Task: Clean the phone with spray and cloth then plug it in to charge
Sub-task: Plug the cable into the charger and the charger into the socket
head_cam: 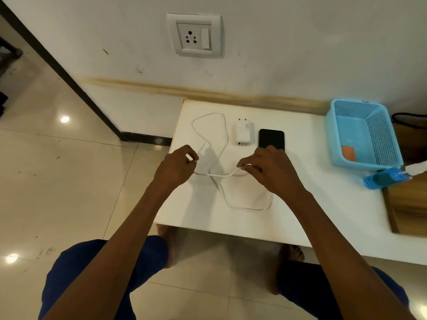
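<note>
A black phone (271, 137) lies face up on the white table (312, 181), with a white charger adapter (242, 134) just to its left. A white cable (220, 144) loops across the table in front of them. My left hand (176, 166) pinches one part of the cable at its left side. My right hand (270, 170) pinches the cable about a hand's width to the right, its knuckles covering the phone's near edge. A short stretch of cable runs between the two hands. A wall socket with a switch (195, 35) sits on the wall above the table.
A blue plastic basket (362, 132) with an orange cloth (348, 153) inside stands at the table's right. A blue spray bottle (388, 177) lies on its side in front of it. A wooden surface (406, 204) adjoins the table at right. Tiled floor spreads to the left.
</note>
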